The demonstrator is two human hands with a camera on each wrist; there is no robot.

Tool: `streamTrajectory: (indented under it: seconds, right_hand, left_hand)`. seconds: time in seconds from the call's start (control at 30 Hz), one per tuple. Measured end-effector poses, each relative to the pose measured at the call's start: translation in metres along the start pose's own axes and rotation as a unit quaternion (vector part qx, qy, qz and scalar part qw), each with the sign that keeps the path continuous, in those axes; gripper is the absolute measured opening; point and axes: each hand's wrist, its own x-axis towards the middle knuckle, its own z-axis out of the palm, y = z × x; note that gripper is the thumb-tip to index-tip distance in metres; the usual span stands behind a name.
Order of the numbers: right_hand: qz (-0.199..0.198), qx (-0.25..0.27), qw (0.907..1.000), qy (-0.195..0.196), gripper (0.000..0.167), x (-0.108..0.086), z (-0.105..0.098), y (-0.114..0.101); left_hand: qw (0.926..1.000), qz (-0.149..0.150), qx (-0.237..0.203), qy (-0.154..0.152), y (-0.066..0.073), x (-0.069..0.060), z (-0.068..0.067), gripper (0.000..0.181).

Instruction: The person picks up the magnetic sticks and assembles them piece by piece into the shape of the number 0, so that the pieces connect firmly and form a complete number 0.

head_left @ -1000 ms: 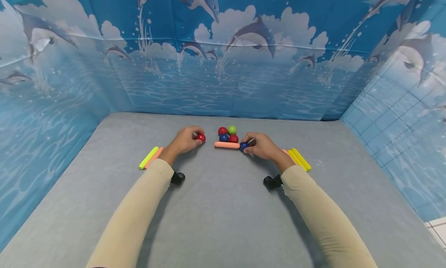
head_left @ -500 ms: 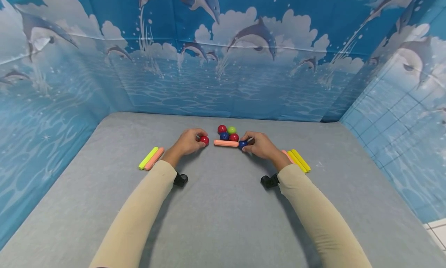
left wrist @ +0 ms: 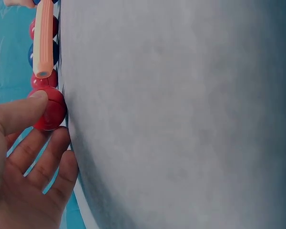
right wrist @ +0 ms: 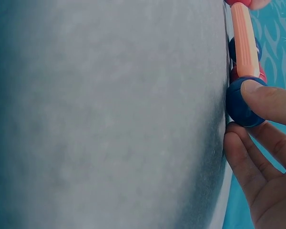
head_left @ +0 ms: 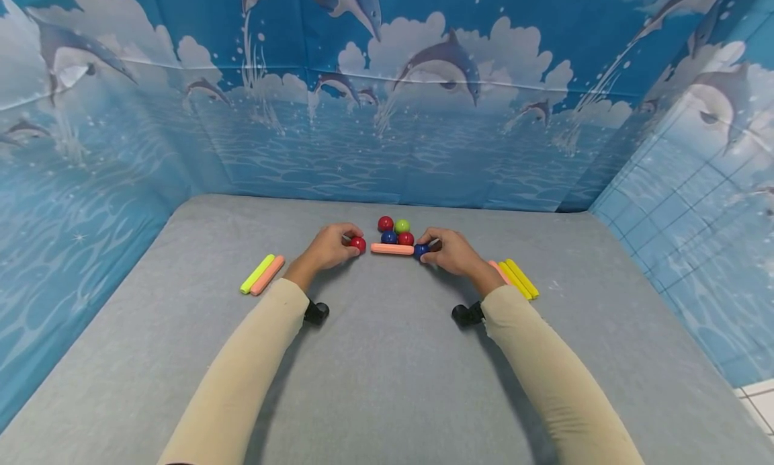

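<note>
In the head view my left hand (head_left: 328, 246) pinches a red ball (head_left: 358, 244) between thumb and fingers, just left of an orange stick (head_left: 392, 248). A narrow gap shows between that ball and the stick. My right hand (head_left: 453, 252) pinches a dark blue ball (head_left: 420, 251) at the stick's right end, touching or almost touching it. Behind the stick sit a blue ball (head_left: 388, 237) and a red ball (head_left: 406, 238). Farther back are another red ball (head_left: 385, 224) and a green ball (head_left: 402, 226). In the left wrist view the thumb presses the red ball (left wrist: 52, 112).
On the grey table (head_left: 387, 357), a yellow-green stick (head_left: 257, 274) and an orange stick (head_left: 268, 275) lie at left. Yellow sticks (head_left: 521, 278) and a partly hidden orange stick (head_left: 499, 271) lie at right. A dolphin-print curtain (head_left: 387, 149) stands behind.
My left hand has moved right with the red ball, closer to the middle orange stick. My right hand, its blue ball and the stick have shifted slightly left and away from me.
</note>
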Motion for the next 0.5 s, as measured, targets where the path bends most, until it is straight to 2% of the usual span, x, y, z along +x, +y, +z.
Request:
streamTrajectory:
  seconds: [0.17,0.5]
  right_hand:
    - [-0.001,0.002,1.0,-0.002,0.023,-0.0013,-0.0006,0.0004]
    - [0.006,0.006,1.0,-0.005,0.023,-0.0023,0.0004,-0.0032]
  left_hand:
    - [0.9999,0.01,-0.007,-0.008,0.0028,0.0021,0.0032,0.034]
    - [0.9998,0.003,-0.016,-0.007,0.0011,0.0026,0.0051,0.031]
